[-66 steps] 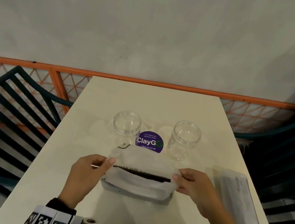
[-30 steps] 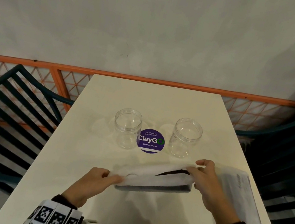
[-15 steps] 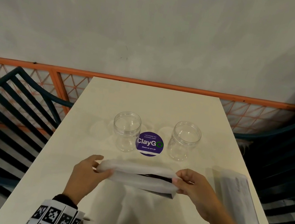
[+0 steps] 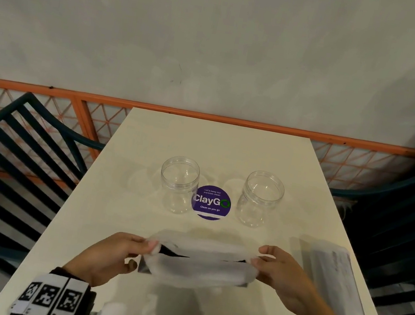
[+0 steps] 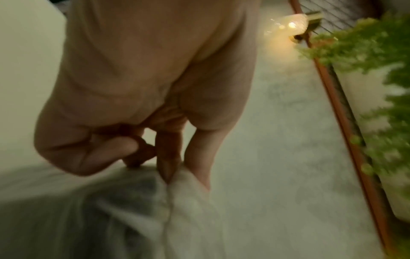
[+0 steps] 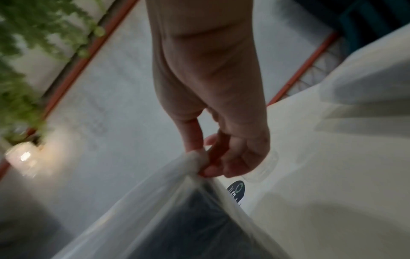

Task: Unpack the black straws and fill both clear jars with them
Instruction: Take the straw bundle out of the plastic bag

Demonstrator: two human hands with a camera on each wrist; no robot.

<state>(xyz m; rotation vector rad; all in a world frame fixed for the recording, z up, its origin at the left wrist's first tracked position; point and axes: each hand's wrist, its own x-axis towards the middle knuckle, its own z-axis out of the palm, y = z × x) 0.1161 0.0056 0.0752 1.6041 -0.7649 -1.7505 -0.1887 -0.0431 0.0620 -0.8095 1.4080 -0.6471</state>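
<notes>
Pinching opposite ends, the translucent straw packet (image 4: 199, 263) (dark straws (image 4: 174, 253) showing through) is held by the left hand (image 4: 113, 254) and right hand (image 4: 283, 274) above the table (image 4: 229, 150), near both upright empty jars (image 4: 178, 182).

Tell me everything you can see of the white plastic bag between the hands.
The bag is thin, cloudy white, half see-through plastic, wrinkled and slack. It lies lengthwise across the near part of the table, in front of the two clear jars. Through it and at a dark slit along its top shows a black mass, likely the straws. The left hand pinches its left end, the right hand its right end, both bunching the plastic. Whether its underside rests on the table is unclear.
</notes>
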